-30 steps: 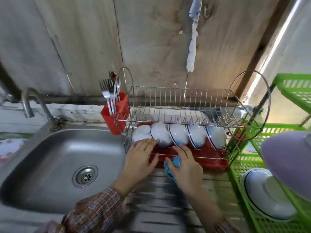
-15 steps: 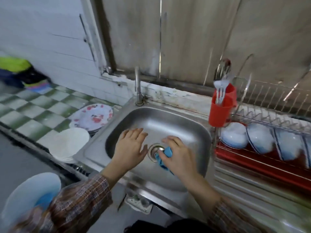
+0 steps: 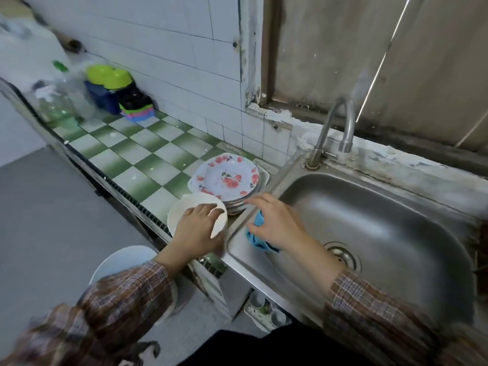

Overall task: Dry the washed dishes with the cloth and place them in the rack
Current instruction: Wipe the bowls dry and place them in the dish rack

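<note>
A white bowl stands at the front edge of the green-checked counter, just left of the sink. My left hand lies over the bowl, its fingers curled across the near rim. Behind the bowl is a stack of plates, the top one a floral plate with red fruit. My right hand hovers over the sink's left rim and grips a bunched blue cloth. The rack is out of view.
The steel sink fills the right side, with the faucet behind it. Coloured plastic containers and a clear bottle stand at the counter's far left. A pale round dish sits below the counter edge.
My view has swung left from the rack past the sink. Both hands moved left: the left one from over the sink onto the white bowl, the right one with the cloth to the sink's left rim.
</note>
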{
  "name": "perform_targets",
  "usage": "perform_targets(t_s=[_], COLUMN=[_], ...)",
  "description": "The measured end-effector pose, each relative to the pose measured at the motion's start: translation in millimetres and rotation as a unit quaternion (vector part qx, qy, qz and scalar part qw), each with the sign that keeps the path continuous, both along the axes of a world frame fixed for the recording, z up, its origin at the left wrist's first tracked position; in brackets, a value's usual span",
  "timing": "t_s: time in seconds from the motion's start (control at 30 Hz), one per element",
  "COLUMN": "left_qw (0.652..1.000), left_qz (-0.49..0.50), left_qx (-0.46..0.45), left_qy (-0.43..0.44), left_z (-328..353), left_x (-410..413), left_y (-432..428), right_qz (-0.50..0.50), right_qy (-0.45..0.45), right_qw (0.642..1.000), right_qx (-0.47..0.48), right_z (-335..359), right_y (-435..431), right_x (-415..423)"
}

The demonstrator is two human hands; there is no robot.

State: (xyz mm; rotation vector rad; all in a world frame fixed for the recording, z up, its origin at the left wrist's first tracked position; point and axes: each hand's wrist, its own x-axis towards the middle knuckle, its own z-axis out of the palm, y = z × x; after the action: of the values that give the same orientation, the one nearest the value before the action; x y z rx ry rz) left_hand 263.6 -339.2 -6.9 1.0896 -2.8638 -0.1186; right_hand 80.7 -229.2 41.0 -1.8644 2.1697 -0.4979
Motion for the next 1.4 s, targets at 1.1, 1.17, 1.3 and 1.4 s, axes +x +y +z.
perform_targets(t_s=[1.1,1.17,1.3,1.4], left_qw=[0.983,0.982,0.985,0.988], left_qz=[0.003,0.002,-0.002,-0.003], left_qx=[0.182,0.175,0.150,0.130], left_qy=[0.038,0.065,0.085,0.082], left_z=[-59,-59,-54,-47], left_x=[48,52,57,58], left_y=[-104,-104,-106,-107], right_qz=[0.178,0.178,0.170,0.153], right_qy=[0.136,0.119,0.087,0.008], right_qw=[0.951,0.957,0.966,0.974], right_qx=[0.213,0.197,0.172,0.166], right_z=[-65,-64,-64,-59], right_y=[-156,-155,-151,-149], right_x=[27,25,21,16])
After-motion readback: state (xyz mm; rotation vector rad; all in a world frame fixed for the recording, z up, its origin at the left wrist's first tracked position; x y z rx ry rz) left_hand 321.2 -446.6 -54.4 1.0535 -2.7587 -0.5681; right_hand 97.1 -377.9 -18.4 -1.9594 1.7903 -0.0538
